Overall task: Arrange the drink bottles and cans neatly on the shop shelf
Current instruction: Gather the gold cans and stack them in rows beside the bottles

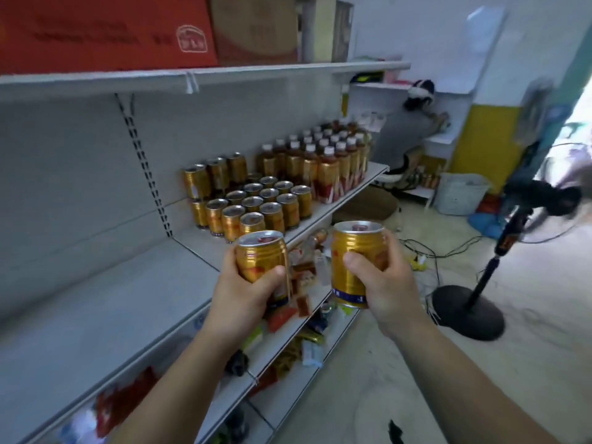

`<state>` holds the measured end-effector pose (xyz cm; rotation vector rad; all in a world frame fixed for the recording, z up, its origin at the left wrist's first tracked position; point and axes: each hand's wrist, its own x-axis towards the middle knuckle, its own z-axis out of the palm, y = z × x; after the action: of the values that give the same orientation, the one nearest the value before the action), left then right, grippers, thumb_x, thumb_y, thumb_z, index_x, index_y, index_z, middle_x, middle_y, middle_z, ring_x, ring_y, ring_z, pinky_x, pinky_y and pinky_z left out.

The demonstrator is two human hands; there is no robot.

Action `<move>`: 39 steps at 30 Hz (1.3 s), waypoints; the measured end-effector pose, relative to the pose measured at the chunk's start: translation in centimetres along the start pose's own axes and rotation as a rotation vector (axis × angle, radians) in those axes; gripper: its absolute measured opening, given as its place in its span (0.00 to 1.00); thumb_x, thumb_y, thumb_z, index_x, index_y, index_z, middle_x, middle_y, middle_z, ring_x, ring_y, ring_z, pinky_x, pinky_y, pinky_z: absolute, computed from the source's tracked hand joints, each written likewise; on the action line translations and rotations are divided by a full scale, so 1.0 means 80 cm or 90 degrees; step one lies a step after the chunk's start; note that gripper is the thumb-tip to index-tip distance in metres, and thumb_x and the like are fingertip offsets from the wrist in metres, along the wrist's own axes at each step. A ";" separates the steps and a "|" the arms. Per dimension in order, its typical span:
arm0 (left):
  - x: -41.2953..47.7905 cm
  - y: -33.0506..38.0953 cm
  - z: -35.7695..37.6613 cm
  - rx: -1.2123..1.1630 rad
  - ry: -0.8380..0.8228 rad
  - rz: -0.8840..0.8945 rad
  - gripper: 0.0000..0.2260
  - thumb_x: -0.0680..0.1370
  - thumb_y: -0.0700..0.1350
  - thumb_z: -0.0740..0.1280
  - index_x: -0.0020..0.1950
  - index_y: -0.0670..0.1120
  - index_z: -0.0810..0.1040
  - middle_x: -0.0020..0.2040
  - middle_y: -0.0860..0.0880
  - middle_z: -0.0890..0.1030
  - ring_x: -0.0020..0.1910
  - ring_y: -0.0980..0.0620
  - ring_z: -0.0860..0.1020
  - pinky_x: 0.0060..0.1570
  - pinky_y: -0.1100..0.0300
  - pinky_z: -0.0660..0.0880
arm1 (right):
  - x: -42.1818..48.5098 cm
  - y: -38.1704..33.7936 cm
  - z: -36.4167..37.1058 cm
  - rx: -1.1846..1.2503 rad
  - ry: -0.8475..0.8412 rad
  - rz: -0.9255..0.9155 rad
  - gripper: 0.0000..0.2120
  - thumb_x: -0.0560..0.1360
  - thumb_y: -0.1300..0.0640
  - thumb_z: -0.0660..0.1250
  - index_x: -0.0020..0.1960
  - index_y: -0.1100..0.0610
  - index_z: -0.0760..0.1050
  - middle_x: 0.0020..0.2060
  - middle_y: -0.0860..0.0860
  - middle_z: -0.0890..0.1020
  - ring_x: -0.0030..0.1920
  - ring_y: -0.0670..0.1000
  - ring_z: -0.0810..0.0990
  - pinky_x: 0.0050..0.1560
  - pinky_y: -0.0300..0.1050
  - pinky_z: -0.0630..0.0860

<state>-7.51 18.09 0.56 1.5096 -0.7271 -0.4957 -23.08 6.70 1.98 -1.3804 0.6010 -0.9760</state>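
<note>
Left hand (238,291) grips gold can (261,256), right hand (382,283) grips second gold can (352,264); both upright, just before can block (256,200) on shelf (112,299), likely to extend front rows.

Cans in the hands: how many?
2. Left can is gripped in the left hand and right can in the right hand, both in front of the shelf. None looks hidden behind the fingers.

Glossy gold metal cans (253,200) with silvery tops stand on a matt, smooth grey-painted metal shelf (105,302), beside clear plastic bottles (323,161) with white caps; matt cardboard boxes (105,30) above.
</note>
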 end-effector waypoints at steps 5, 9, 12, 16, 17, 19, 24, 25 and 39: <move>0.091 -0.015 0.026 -0.010 0.027 -0.002 0.23 0.74 0.48 0.70 0.65 0.57 0.64 0.53 0.58 0.76 0.52 0.58 0.77 0.47 0.59 0.75 | 0.098 0.024 0.001 -0.099 -0.035 -0.026 0.19 0.72 0.59 0.73 0.55 0.42 0.70 0.46 0.42 0.79 0.41 0.35 0.80 0.36 0.30 0.75; 0.189 -0.027 0.019 0.033 0.069 0.000 0.36 0.60 0.51 0.78 0.63 0.54 0.64 0.54 0.58 0.76 0.52 0.57 0.76 0.41 0.63 0.76 | 0.209 0.053 0.028 -0.147 -0.086 -0.026 0.25 0.70 0.52 0.75 0.63 0.43 0.68 0.53 0.43 0.78 0.49 0.41 0.79 0.39 0.34 0.76; 0.266 -0.031 0.016 0.057 0.103 0.003 0.37 0.54 0.53 0.76 0.60 0.53 0.66 0.52 0.57 0.77 0.51 0.57 0.77 0.48 0.54 0.76 | 0.297 0.074 0.049 -0.197 -0.111 -0.024 0.31 0.65 0.45 0.76 0.64 0.44 0.68 0.54 0.43 0.77 0.54 0.44 0.78 0.49 0.43 0.78; 0.345 -0.032 0.019 0.021 0.133 -0.004 0.23 0.67 0.38 0.76 0.50 0.58 0.68 0.46 0.56 0.78 0.44 0.61 0.78 0.39 0.59 0.76 | 0.395 0.087 0.068 -0.235 -0.153 -0.015 0.25 0.68 0.53 0.77 0.58 0.44 0.67 0.50 0.40 0.74 0.49 0.40 0.75 0.45 0.34 0.71; 0.361 -0.033 0.018 0.026 0.139 -0.002 0.22 0.69 0.35 0.74 0.48 0.58 0.69 0.43 0.57 0.80 0.40 0.63 0.79 0.37 0.62 0.75 | 0.418 0.090 0.073 -0.253 -0.171 -0.017 0.25 0.69 0.55 0.76 0.57 0.44 0.66 0.49 0.39 0.73 0.47 0.39 0.74 0.43 0.31 0.69; 0.389 -0.038 0.013 0.080 0.146 0.002 0.19 0.68 0.34 0.74 0.45 0.57 0.73 0.38 0.59 0.82 0.36 0.65 0.79 0.37 0.64 0.73 | 0.460 0.096 0.086 -0.282 -0.201 -0.036 0.25 0.68 0.57 0.77 0.57 0.46 0.66 0.49 0.41 0.74 0.49 0.41 0.74 0.44 0.32 0.69; 0.430 -0.052 0.000 0.157 0.197 -0.019 0.20 0.64 0.38 0.78 0.48 0.56 0.76 0.40 0.57 0.82 0.42 0.63 0.79 0.38 0.67 0.73 | 0.553 0.119 0.133 -0.342 -0.278 -0.086 0.23 0.66 0.55 0.78 0.56 0.48 0.70 0.48 0.43 0.77 0.49 0.44 0.76 0.48 0.39 0.71; 0.432 -0.054 -0.001 0.178 0.223 -0.023 0.21 0.64 0.39 0.78 0.50 0.56 0.75 0.41 0.57 0.81 0.41 0.64 0.78 0.36 0.71 0.71 | 0.570 0.125 0.143 -0.354 -0.295 -0.103 0.21 0.65 0.55 0.78 0.53 0.49 0.72 0.46 0.43 0.77 0.49 0.44 0.76 0.47 0.39 0.72; 0.418 -0.073 -0.022 0.261 0.544 -0.077 0.31 0.57 0.43 0.78 0.58 0.51 0.73 0.46 0.57 0.77 0.45 0.55 0.76 0.39 0.65 0.70 | 0.682 0.154 0.213 -0.721 -0.508 -0.368 0.32 0.75 0.39 0.66 0.72 0.55 0.64 0.69 0.55 0.72 0.70 0.59 0.62 0.66 0.54 0.63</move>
<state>18.00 -4.28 -0.98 1.9417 -0.0564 0.2478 21.25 -31.47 2.49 -2.8576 0.0763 -0.3555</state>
